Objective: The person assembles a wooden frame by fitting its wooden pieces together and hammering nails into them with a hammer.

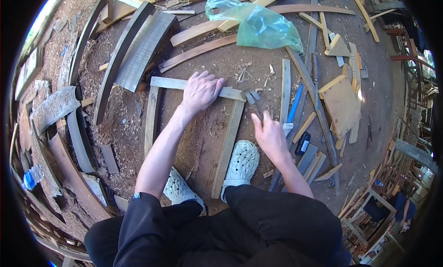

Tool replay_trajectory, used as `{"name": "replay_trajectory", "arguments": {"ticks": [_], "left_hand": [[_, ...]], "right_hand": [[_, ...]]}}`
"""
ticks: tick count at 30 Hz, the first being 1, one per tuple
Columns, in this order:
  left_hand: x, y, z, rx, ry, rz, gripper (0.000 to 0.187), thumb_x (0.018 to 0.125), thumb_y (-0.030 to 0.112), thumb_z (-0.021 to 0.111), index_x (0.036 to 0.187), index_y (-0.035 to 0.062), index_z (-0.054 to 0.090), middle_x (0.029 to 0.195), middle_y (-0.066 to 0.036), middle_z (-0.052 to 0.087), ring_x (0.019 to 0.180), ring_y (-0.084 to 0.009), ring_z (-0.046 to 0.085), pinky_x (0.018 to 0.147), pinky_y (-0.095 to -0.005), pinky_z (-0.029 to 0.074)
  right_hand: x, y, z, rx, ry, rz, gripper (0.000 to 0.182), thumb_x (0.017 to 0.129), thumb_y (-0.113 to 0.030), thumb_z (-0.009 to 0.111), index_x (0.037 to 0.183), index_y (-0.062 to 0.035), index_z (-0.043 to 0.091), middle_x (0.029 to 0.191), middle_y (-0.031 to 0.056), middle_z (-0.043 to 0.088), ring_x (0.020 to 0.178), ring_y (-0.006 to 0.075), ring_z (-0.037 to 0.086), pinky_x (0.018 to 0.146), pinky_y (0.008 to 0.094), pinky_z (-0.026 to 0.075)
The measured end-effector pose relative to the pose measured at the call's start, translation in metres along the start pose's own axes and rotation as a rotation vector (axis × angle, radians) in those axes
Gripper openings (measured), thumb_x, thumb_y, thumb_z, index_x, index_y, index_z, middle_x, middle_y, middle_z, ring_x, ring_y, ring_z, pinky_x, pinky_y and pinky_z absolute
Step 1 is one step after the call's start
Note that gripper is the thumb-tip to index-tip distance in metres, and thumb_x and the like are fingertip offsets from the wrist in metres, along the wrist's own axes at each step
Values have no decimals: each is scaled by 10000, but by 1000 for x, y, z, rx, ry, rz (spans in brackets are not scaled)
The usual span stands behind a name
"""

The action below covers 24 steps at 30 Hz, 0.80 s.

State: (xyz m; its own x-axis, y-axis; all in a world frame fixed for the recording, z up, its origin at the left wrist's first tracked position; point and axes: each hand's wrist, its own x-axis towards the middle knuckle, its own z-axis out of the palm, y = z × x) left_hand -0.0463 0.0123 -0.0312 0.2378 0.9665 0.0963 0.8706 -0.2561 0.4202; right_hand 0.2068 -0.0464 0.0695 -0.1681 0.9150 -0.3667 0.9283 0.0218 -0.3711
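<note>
A three-sided wooden frame (228, 149) stands in front of me, its two legs running back toward my feet from a crossbar at the far end. My left hand (201, 92) is wrapped over the middle of that crossbar, knuckles up. In my right hand (271, 136) is a hammer (252, 98), held by its handle. The hammer's metal head overlaps the right corner of the frame, where crossbar and leg meet. My fingers hide part of the hammer's handle.
My white clogs (242, 161) flank the right leg. A green plastic bag (267, 29) lies beyond the crossbar. Wooden strips, a blue long-shaped item (295, 103) and a square wooden piece (340, 105) lie rightward. Curved boards (122, 63) are at left. Another person (404, 207) is far right.
</note>
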Motion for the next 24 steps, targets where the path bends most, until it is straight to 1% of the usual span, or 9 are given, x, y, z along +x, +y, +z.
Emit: {"name": "replay_trajectory", "arguments": {"ticks": [2,4,6,9,12,15,18,22,24], "left_hand": [[-6,1,0,-30,-9,15,448,1099,334,471,756,100,641,757,-75,646,844,-294,630,804,-447,480],[0,-1,0,-1,-8,29,449,1097,332,474,746,105,638,760,-73,648,848,-288,632,802,-440,481],[0,1,0,5,-14,35,451,1097,333,474,741,110,640,762,-71,649,845,-288,631,802,-441,480],[2,-6,0,2,12,22,453,1097,334,474,739,114,642,758,-70,646,835,-288,625,798,-441,476],[3,0,-3,8,12,69,447,1094,328,481,733,119,643,753,-70,643,833,-286,627,787,-438,475],[2,3,-1,4,-4,15,451,1091,324,488,724,112,639,751,-72,642,830,-289,628,779,-435,474],[2,0,-2,-19,26,22,463,1091,324,491,710,101,632,744,-80,642,820,-299,627,775,-433,472],[-1,2,1,3,1,25,467,1092,327,489,721,92,646,741,-85,639,820,-303,629,776,-436,471],[1,2,3,5,8,-4,481,1087,344,493,697,118,661,714,-71,646,814,-282,633,773,-428,465]], "right_hand": [[-15,-25,-25,75,-74,107,269,1050,-246,628,1060,17,571,637,259,650,662,460,711,548,543,537],[-25,-36,-29,349,237,-38,355,1075,-338,573,1040,16,566,639,267,653,667,472,707,561,574,536],[-20,-17,-5,305,272,-80,417,1083,-388,538,1040,25,580,632,265,653,655,479,703,566,582,540],[-1,-18,-23,43,-129,122,390,1079,-366,554,1027,18,598,649,277,658,684,490,703,577,580,543],[-18,-34,-35,288,230,-25,403,1084,-386,545,994,7,563,642,280,651,677,496,694,581,585,541],[-4,-7,-3,96,-15,28,379,1082,-368,558,991,-1,543,635,275,643,669,494,688,561,588,519],[-7,-10,-19,157,-66,78,371,1085,-359,553,1000,2,542,632,276,638,674,503,683,566,591,517],[-12,-11,-15,314,110,0,398,1092,-379,527,988,4,546,632,280,639,676,505,683,579,595,527],[-1,7,-4,100,-26,37,398,1089,-380,537,990,6,549,632,278,637,673,502,684,577,604,511]]}}
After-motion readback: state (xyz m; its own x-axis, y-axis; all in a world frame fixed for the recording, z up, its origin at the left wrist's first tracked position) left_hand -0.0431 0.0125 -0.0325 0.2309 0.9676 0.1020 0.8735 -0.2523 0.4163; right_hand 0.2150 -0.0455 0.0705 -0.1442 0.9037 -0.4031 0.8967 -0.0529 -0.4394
